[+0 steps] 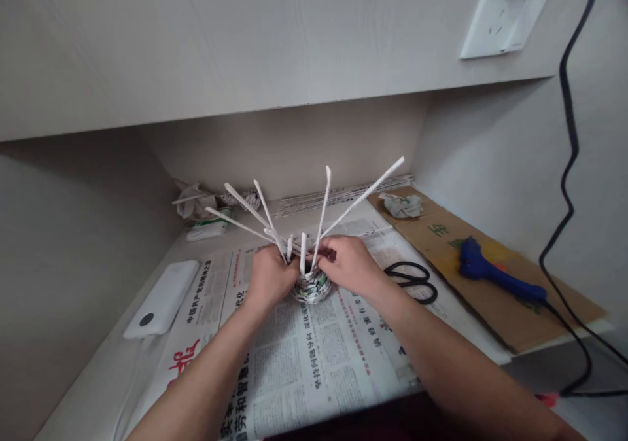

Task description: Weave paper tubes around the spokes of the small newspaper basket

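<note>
Newspaper (304, 362) covers my desk (98, 388) under a pale shelf, with scissors (415, 281) beside it. My left hand (269, 277) and right hand (349, 265) both pinch a little paper basket (312, 288) standing on it. Its white sticks (324, 205) point up and fan out toward the wall.

Chinese print on newspaper (304, 356)

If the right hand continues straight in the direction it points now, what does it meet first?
The right hand points left, so it would first meet the small woven paper basket, already at its fingertips, then probably the left hand.
</note>
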`<action>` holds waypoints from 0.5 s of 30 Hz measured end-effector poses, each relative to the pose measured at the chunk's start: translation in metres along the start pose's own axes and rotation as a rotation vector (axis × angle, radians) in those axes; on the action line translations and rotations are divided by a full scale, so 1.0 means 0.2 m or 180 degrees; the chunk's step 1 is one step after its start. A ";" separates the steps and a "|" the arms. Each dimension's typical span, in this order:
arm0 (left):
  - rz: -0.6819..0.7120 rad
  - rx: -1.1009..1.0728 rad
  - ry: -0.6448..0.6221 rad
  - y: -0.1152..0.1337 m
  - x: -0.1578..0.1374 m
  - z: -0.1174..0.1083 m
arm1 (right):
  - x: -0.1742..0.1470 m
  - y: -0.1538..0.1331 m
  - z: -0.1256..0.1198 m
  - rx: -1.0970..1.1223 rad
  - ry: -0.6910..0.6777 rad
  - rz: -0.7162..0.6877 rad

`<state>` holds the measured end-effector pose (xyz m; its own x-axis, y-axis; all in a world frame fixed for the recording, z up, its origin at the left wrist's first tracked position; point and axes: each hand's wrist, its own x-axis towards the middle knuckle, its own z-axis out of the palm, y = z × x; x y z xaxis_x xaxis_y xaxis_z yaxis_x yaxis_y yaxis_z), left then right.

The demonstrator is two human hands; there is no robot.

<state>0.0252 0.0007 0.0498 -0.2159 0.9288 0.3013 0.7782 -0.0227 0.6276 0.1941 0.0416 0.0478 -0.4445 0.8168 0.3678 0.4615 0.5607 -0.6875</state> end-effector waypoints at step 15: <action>0.0370 -0.0348 0.0040 -0.04 -0.01 0.05 | 0.01 0.05 0.08 0.0718 0.0358 0.0577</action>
<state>0.0257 0.0028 0.0370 -0.1359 0.9129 0.3849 0.7297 -0.1705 0.6621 0.1854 0.0462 0.0314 -0.2770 0.9177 0.2849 0.3379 0.3706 -0.8651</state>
